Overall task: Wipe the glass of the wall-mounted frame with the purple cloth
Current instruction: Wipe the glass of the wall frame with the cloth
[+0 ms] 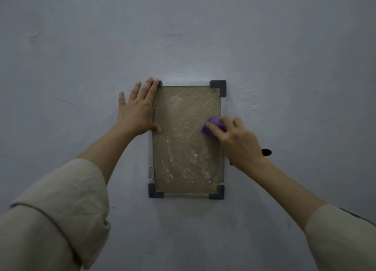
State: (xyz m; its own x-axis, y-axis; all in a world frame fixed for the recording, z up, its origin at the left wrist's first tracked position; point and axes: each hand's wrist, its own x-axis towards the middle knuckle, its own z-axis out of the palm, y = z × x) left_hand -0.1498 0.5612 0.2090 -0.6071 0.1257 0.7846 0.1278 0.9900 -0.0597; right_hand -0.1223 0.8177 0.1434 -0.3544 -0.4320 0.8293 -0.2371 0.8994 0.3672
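A rectangular frame (217, 88) with dark grey corner pieces hangs on the wall, its glass (183, 148) over a tan textured backing, with smeary streaks in the lower half. My left hand (136, 109) lies flat and spread against the frame's upper left edge, covering that corner. My right hand (236, 140) holds a bunched purple cloth (211, 126) pressed on the glass near its right edge, about mid-height. Only part of the cloth shows past my fingers.
The grey painted wall (81, 67) surrounds the frame. A small metal hook (151, 172) sits at the frame's lower left side. A black object (267, 152) pokes out behind my right wrist. Beige sleeves cover both forearms.
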